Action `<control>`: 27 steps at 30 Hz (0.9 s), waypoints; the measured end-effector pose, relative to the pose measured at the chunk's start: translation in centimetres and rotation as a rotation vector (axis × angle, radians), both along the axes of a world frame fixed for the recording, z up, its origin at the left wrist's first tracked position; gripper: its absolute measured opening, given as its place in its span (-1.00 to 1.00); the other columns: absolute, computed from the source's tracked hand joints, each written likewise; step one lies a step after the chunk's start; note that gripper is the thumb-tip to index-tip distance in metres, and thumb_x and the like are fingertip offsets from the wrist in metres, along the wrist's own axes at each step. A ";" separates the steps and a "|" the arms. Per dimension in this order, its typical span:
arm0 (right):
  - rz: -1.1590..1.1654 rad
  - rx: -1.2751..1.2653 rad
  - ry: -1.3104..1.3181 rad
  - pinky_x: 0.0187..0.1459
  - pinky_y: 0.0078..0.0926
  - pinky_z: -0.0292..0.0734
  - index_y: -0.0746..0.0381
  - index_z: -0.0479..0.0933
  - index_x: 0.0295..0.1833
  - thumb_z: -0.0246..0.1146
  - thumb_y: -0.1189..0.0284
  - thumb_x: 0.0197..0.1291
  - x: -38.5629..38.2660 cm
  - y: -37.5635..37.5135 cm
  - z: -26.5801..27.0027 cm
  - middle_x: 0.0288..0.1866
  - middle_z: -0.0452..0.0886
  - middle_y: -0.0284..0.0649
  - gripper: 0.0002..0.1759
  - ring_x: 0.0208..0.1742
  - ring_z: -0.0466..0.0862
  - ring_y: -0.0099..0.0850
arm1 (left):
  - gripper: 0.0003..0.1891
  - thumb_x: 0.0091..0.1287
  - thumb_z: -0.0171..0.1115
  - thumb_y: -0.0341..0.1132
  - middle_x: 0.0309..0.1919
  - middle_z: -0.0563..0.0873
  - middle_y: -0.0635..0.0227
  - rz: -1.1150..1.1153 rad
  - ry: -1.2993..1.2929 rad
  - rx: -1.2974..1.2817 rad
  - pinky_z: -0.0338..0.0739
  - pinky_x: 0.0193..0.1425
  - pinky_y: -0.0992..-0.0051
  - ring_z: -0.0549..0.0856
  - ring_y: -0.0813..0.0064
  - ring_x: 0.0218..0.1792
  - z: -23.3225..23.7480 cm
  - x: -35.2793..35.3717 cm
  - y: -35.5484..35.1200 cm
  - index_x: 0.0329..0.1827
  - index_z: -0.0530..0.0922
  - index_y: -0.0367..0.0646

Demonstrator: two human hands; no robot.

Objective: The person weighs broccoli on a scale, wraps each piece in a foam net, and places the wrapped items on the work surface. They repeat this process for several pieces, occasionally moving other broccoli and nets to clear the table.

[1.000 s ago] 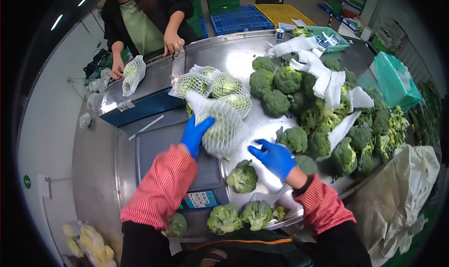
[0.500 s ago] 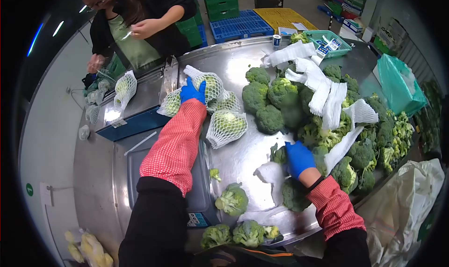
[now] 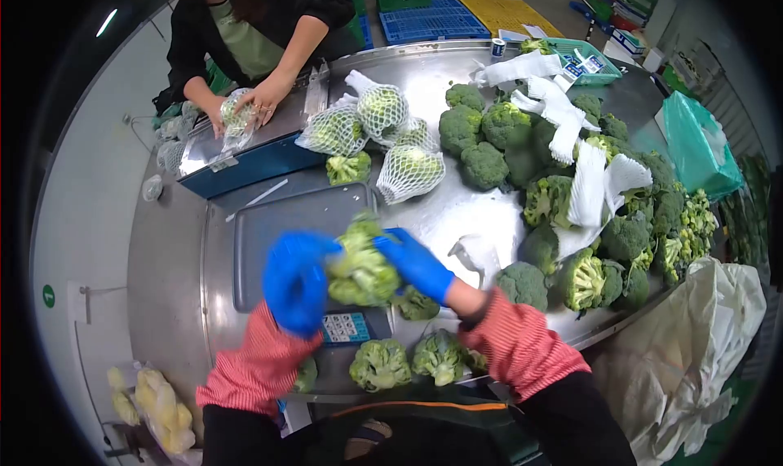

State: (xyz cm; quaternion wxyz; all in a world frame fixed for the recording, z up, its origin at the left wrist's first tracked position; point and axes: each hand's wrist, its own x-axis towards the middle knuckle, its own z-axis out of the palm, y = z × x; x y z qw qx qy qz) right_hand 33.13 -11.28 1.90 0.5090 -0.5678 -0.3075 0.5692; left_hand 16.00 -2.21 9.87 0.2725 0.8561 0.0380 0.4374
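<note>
We hold a broccoli head (image 3: 361,268) over the near right of the grey scale (image 3: 298,221); our right hand (image 3: 418,264) has its fingers against it, grasping; our left hand (image 3: 298,282) blurs at its left, its grip we cannot tell; our steel table (image 3: 453,213) bears netted heads (image 3: 383,111) far and a broccoli pile (image 3: 506,123) right; beyond lie blue (image 3: 432,21) and yellow pallets (image 3: 510,13); a white wall (image 3: 90,213) rises left.

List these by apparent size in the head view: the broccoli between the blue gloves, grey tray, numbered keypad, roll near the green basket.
Grey tray
Broccoli, though nearness may enlarge it
Numbered keypad
Roll
</note>
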 end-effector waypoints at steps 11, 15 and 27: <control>-0.128 0.110 -0.922 -0.01 -0.32 0.46 0.25 0.47 0.10 0.08 0.08 0.26 -4.3 0.9 0.0 -0.06 0.59 -0.01 -0.51 -0.06 0.61 -0.16 | -0.84 0.16 0.26 -0.41 -0.41 0.64 0.24 -0.093 0.376 -0.308 0.47 -0.28 0.34 0.63 0.23 -0.37 -6.0 -6.1 -12.6 -0.20 0.62 -0.16; -0.150 -0.002 -1.166 -0.18 -0.30 0.51 0.22 0.48 0.07 0.24 0.16 0.15 -0.2 -4.2 -2.0 -0.13 0.59 -0.07 -0.54 -0.24 0.62 -0.17 | -0.86 0.21 0.23 -0.35 -0.39 0.65 0.28 0.022 0.348 -0.408 0.47 -0.25 0.37 0.63 0.26 -0.35 -8.1 -7.6 -13.4 -0.21 0.63 -0.14; 0.201 -0.516 -1.595 -0.16 -0.20 0.51 0.18 0.52 -0.16 0.26 0.00 -0.02 6.2 -7.4 -11.1 -0.26 0.59 -0.05 -0.51 -0.22 0.62 -0.10 | -0.89 0.21 0.17 -0.45 -0.34 0.68 0.27 0.124 0.285 -0.460 0.51 -0.20 0.39 0.64 0.28 -0.33 -7.1 -8.3 -12.1 -0.25 0.61 -0.21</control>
